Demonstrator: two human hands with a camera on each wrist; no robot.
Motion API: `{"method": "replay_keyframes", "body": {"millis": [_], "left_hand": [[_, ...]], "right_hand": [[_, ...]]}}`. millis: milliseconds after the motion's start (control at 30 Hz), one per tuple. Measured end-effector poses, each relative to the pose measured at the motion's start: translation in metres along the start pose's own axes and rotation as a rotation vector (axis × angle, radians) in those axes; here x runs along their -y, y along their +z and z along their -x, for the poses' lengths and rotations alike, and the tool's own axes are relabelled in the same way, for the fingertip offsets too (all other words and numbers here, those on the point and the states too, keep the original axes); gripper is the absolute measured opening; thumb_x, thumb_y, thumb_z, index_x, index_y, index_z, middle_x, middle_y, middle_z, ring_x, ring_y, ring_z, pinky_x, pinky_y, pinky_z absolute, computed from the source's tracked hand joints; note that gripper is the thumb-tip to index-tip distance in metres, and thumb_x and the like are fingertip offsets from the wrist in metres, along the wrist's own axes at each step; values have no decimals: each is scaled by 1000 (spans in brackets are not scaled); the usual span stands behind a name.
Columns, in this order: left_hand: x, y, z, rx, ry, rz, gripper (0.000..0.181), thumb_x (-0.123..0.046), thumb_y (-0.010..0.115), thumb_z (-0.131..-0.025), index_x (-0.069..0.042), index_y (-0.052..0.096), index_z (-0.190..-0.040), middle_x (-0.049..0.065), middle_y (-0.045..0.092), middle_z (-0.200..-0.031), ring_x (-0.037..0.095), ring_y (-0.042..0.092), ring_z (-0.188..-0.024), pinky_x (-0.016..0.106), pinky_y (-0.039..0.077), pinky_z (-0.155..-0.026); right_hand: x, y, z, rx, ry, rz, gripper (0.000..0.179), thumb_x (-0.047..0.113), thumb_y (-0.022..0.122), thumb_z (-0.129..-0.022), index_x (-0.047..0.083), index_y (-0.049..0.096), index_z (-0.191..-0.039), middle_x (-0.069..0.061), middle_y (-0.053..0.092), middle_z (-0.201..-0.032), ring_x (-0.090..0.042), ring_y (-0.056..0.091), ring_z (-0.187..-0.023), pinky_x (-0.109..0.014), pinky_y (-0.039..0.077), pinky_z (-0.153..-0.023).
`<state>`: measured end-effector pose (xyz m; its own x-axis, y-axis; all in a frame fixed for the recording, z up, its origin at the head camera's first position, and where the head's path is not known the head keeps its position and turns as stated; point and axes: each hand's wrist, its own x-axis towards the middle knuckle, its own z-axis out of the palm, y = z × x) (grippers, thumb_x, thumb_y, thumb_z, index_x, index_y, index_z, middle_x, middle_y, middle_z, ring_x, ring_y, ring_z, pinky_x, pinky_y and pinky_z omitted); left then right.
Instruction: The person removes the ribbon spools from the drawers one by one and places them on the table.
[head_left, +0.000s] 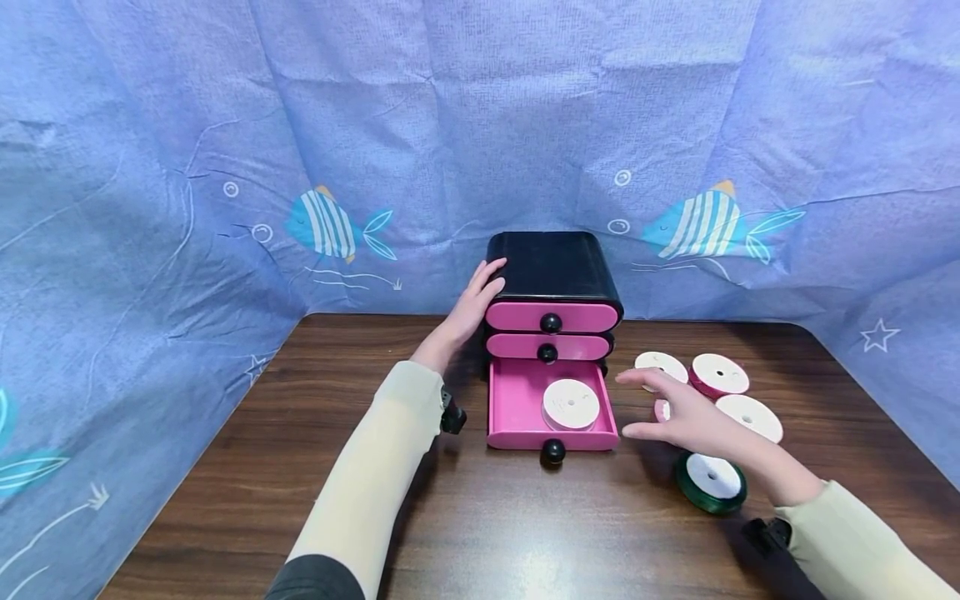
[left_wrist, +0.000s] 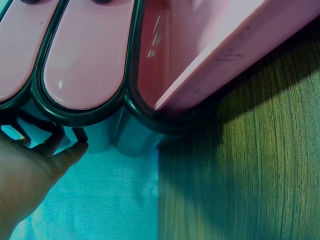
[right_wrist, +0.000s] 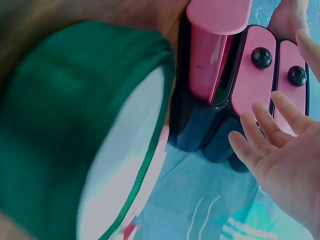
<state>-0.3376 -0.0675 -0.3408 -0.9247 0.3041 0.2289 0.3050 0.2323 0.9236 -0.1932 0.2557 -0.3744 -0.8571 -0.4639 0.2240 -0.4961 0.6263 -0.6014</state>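
Observation:
A black cabinet [head_left: 555, 262] with three pink drawers stands at the table's back. Its bottom drawer [head_left: 513, 400] is pulled out, and a white ribbon spool [head_left: 572, 404] lies inside it. My left hand [head_left: 468, 308] rests against the cabinet's left side; in the left wrist view its fingertips touch the black shell. To the right of the drawer, my right hand [head_left: 678, 408] hovers with fingers and thumb spread and nothing between them. Several ribbon spools lie around and below it, including a green one [head_left: 711, 482], a dark pink one [head_left: 718, 375] and a white one [head_left: 750, 417].
Another white spool [head_left: 660, 364] lies at the back, and a small pink one [head_left: 662, 410] is partly hidden by the right hand. Both closed drawers have round black knobs [head_left: 551, 322]. A blue fish-print cloth [head_left: 480, 125] hangs behind the brown wooden table [head_left: 300, 467].

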Motion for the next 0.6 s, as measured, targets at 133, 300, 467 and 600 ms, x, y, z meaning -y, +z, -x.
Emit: {"method": "replay_keyframes", "body": {"millis": [133,300,467,600], "left_hand": [[0,0,0,-1,-2,-1,54,-39,42,-101,-21,36,-151,6,4,-162,21,2,-147,52,8,-113],[0,1,0,-3,-1,8,53,-39,43,-102,-21,36,-151,5,4,-162,21,2,-147,51,8,-113],[1,1,0,-7,-1,4,53,-39,43,-101,-21,37,-151,6,4,-162,21,1,-147,52,7,-113],[1,0,-1,-7,0,-6,53,-39,42,-101,-21,36,-151,5,4,-162,22,1,-147,53,6,-113]], "right_hand": [[3,3,-15,38,41,-26,69,28,84,-76,6,53,-134,-13,55,-132,-37,47,-123,-60,39,-97],[5,9,-32,46,30,-55,73,28,85,-75,6,51,-136,-12,51,-135,-36,43,-128,-60,33,-102],[4,16,-45,44,-22,-22,73,32,84,-76,7,51,-136,-14,51,-135,-34,45,-127,-58,34,-102],[3,22,-52,48,-60,-47,74,27,86,-75,6,50,-136,-15,51,-135,-34,47,-125,-55,35,-102]]}}
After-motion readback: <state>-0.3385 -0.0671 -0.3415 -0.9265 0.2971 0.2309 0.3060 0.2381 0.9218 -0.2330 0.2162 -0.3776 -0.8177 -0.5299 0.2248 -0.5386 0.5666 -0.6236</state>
